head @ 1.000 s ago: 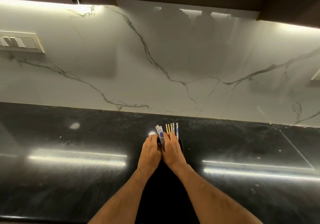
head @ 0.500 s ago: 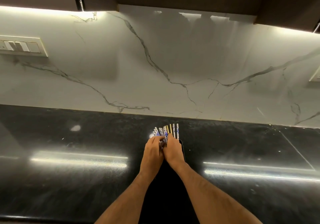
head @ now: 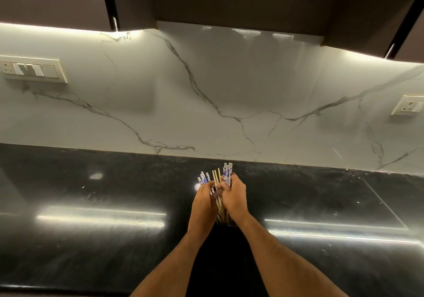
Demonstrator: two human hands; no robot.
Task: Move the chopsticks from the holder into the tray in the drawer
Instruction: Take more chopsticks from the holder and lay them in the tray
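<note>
A bundle of chopsticks stands in a dark holder (head: 226, 224) on the black counter, mostly hidden between my wrists. My left hand (head: 204, 201) grips several blue-and-white patterned chopsticks (head: 203, 179) that fan out to the left. My right hand (head: 234, 196) is closed around a few more blue-and-white chopsticks (head: 227, 173), held a little higher. Plain wooden chopsticks (head: 216, 177) stick up between the two hands. No drawer or tray is in view.
The glossy black counter (head: 103, 227) runs left to right and meets a white marble backsplash (head: 206, 101). A switch panel (head: 32, 69) is on the wall at left, a socket (head: 409, 106) at right. Dark cabinets (head: 229, 0) hang overhead.
The hands have parted the bundle: the left group now fans out leftward, the right group has risen. The view has tilted, showing more of the cabinets.
</note>
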